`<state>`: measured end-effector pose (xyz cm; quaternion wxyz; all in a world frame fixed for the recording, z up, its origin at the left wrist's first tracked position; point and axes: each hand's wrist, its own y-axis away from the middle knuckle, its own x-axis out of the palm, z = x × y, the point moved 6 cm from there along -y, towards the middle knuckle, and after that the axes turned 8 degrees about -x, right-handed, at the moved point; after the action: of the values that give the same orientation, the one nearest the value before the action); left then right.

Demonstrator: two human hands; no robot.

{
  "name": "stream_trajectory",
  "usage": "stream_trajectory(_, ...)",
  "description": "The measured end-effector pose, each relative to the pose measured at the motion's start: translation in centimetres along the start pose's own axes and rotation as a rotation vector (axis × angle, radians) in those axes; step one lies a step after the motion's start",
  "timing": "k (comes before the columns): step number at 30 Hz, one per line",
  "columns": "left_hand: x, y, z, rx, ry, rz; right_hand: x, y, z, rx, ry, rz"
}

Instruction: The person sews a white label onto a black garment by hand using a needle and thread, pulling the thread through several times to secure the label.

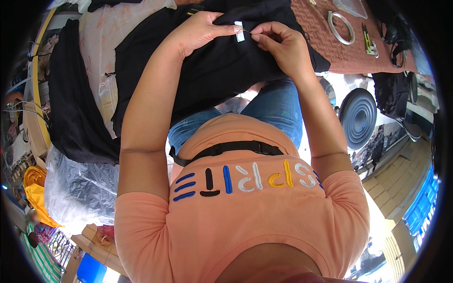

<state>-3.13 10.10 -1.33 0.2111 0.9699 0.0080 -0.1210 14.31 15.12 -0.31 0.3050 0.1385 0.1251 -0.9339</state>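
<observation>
Black fabric point(207, 75), which looks like a garment, lies over the table edge and my lap. On it is a small white label point(239, 32). My left hand point(200, 33) is closed on the fabric, its thumb pressing beside the label's left edge and its other fingers partly hidden. From the right, my right hand point(281, 42) pinches a thin, thread-like thing point(244, 30) between thumb and forefinger, at the label's right edge. Its far end crosses the label; whether it is a needle or thread is too small to tell.
A white ring-shaped roll point(340, 27) and yellow-green thread snips point(366, 38) lie on the reddish-brown cloth point(314, 26) at the right. Black cloth point(71, 94) hangs at the left, above clear plastic point(80, 188). A dark round ribbed disc point(357, 119) stands right of my legs.
</observation>
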Motion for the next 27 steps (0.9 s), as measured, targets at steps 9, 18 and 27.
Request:
stream_trajectory(9, 0.2, 0.0, -0.2, -0.029, 0.039, 0.013, 0.1, -0.3, -0.3, 0.024, -0.071, 0.038)
stream_trajectory(18, 0.2, -0.1, 0.0, -0.034, 0.031, 0.01, 0.2, -0.4, -0.4, 0.033, -0.095, 0.06)
stream_trajectory(27, 0.2, -0.7, 0.6, -0.027, -0.013, -0.037, 0.1, -0.5, 1.0, -0.024, 0.114, 0.002)
